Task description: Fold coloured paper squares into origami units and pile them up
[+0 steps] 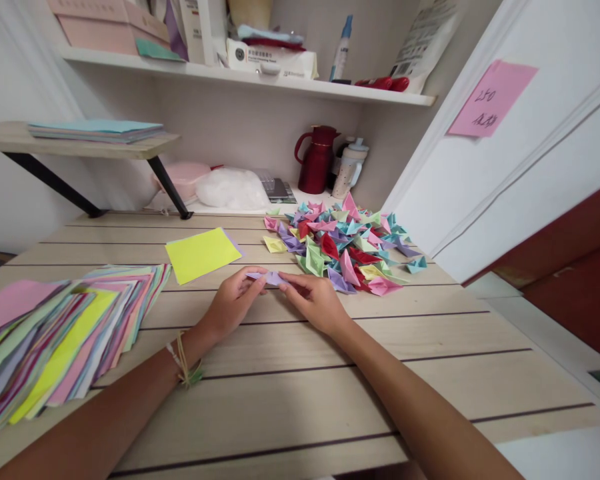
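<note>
Where the two forearms come in from the near side, the lower border of the view cuts them off, and boards of the table (pixel 300 400) show between them. Room for moving is also to the right, up to the table's slanting right edge. On the left, a fanned stack of coloured paper (pixel 80 340) takes much space, and its left end is cut off.

Farther in, the left hand (pixel 233 300) and the right hand (pixel 320 300) hold one purple folded paper (pixel 271 279) between them, each with a closed grip of thumb and fingers. It is near the middle of the table; some fingertips are hidden under it, and its folds are hard to make out.

Just beyond the left hand lies a yellow sheet (pixel 203 255), mostly covering a purple one. Far right of it is a heap of paper boats (pixel 340 247), many hiding each other; whether the right hand touches them, I cannot tell. Behind, a white bottle (pixel 350 170) partly hides a dark one, beside a red jug (pixel 319 160).
</note>
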Available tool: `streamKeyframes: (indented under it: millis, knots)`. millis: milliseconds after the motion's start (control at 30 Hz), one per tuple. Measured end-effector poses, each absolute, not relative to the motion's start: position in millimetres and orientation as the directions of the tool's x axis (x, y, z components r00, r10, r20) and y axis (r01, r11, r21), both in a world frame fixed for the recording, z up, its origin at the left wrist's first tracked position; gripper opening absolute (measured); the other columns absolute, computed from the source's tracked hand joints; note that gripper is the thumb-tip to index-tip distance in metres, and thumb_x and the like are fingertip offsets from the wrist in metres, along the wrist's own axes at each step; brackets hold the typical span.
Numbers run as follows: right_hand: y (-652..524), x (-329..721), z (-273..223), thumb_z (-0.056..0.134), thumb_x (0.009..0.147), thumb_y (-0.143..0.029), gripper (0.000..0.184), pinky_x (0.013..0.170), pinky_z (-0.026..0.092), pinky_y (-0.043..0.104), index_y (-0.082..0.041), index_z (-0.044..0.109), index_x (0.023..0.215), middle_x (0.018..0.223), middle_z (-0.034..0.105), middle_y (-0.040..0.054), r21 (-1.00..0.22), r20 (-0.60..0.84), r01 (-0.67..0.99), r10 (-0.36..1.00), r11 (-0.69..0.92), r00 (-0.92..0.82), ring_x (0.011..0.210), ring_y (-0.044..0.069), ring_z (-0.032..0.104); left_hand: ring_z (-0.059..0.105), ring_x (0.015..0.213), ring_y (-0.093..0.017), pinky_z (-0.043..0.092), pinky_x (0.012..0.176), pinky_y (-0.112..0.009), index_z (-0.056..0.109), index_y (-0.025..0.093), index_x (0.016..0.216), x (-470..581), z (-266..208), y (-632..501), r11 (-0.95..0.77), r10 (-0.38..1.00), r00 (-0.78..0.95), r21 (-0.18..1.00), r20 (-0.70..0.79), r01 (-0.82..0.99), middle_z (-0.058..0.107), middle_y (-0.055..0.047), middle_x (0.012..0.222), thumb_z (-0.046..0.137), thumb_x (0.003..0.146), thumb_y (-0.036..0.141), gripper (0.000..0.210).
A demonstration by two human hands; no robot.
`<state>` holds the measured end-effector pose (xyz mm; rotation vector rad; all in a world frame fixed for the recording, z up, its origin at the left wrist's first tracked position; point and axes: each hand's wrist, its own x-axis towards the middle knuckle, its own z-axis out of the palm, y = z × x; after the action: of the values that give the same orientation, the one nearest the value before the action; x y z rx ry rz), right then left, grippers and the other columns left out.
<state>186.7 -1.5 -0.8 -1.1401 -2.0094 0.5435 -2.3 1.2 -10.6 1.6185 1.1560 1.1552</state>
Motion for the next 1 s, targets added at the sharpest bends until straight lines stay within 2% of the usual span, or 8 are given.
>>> streamKeyframes:
  millis: [167,367,567,733,1000]
  knots:
    - [-0.9,186.9,-0.6,0.05,0.085,-0.03,0.03,0.061,0.044,0.026,-0.02,0.065,0.108,0.09,0.071,0.0061,-0.639,0.409,0.566,0.854,0.52,-0.323,0.066,0.016,0.06,0.063,0.091,-0.02,0.049,0.083,-0.033,0.056,0.016,0.107,-1.4,-11.1,-1.3,-0.305,0.95,0.162,0.899,0.265,0.316,0.064,-0.009,0.108,0.05,0.083,0.037,0.032]
    - [0.1,186.0,-3.7,0.05,0.084,-0.03,0.03,0.063,0.045,0.026,-0.02,0.065,0.108,0.092,0.071,0.0058,-0.641,0.406,0.587,0.867,0.495,-0.288,0.067,0.016,0.061,0.063,0.094,-0.021,0.048,0.085,-0.033,0.057,0.017,0.109,-0.9,-10.2,-1.9,-0.36,0.933,0.157,0.824,0.324,0.437,0.064,-0.009,0.11,0.049,0.084,0.036,0.032]
    - [0.8,186.4,-4.0,0.05,0.084,-0.032,0.03,0.062,0.045,0.026,-0.022,0.066,0.108,0.09,0.071,0.0047,-0.63,0.401,0.617,0.878,0.472,-0.262,0.065,0.016,0.061,0.062,0.099,-0.021,0.048,0.088,-0.033,0.051,0.017,0.12,-1.0,-11.2,-1.7,-0.36,0.932,0.201,0.849,0.303,0.387,0.063,-0.009,0.115,0.048,0.085,0.036,0.04]
    - [-1.0,186.4,-1.0,0.056,0.08,-0.041,0.035,0.062,0.046,0.026,-0.023,0.066,0.108,0.093,0.071,0.005,-0.647,0.372,0.616,0.891,0.449,-0.259,0.065,0.016,0.062,0.064,0.095,-0.022,0.049,0.086,-0.033,0.055,0.017,0.115,-0.9,-8.9,-3.1,-0.352,0.934,0.201,0.853,0.295,0.385,0.065,-0.009,0.112,0.048,0.084,0.038,0.038]
    - [-1.1,186.2,-0.9,0.054,0.082,-0.037,0.032,0.06,0.046,0.026,-0.023,0.065,0.107,0.091,0.071,0.0039,-0.68,0.352,0.595,0.902,0.429,-0.248,0.067,0.016,0.062,0.064,0.095,-0.023,0.049,0.086,-0.034,0.056,0.017,0.111,0.8,-9.2,-4.7,-0.369,0.927,0.2,0.86,0.316,0.353,0.067,-0.009,0.108,0.051,0.082,0.038,0.036]
